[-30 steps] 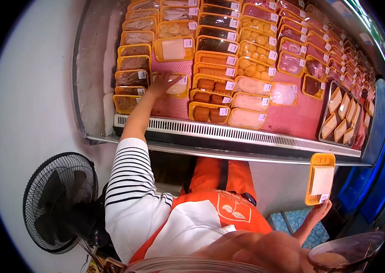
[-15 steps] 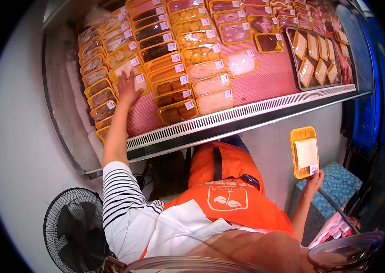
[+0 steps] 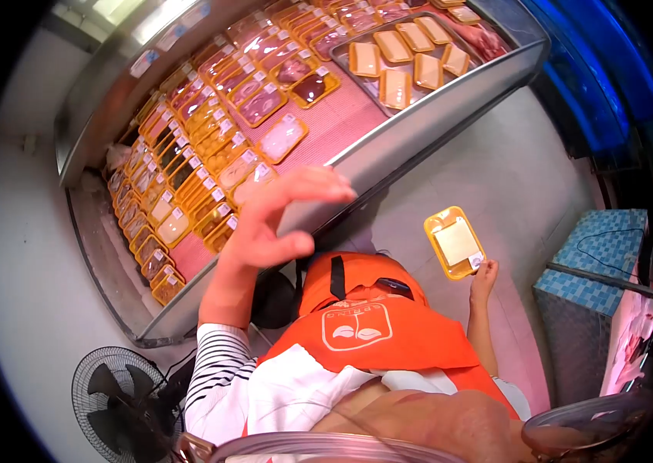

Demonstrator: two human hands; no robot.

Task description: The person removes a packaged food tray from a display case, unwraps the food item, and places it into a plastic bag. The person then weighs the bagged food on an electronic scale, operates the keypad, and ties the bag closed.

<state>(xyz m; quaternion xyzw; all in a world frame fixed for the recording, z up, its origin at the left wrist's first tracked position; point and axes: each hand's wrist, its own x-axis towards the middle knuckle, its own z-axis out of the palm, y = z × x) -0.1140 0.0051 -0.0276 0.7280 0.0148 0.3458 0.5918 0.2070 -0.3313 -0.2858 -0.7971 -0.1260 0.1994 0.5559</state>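
Note:
My right hand [image 3: 484, 279] grips a yellow tray pack [image 3: 456, 241] by its lower right corner, over the floor. The pack holds a pale, flat rectangular block and has a white label beside my fingers. Raised in front of the display case [image 3: 388, 143], my left hand [image 3: 276, 220] is empty, with thumb and fingers apart in a loose curve. Behind that hand, several rows of film-wrapped yellow trays [image 3: 174, 226] lie on the pink mat [image 3: 346, 123], partly hidden by my hand and wrist.
A dark metal tray [image 3: 377, 91] with several pale packs lies at the case's right end. A black fan [image 3: 122, 401] stands at lower left. On the right is a blue-tiled block [image 3: 600, 247] with a bar across it. Blue panels [image 3: 581, 69] stand at upper right.
My left hand has left the packs at the case's left side and come up toward me. The right hand still holds its tray pack. The whole view has turned and shifted.

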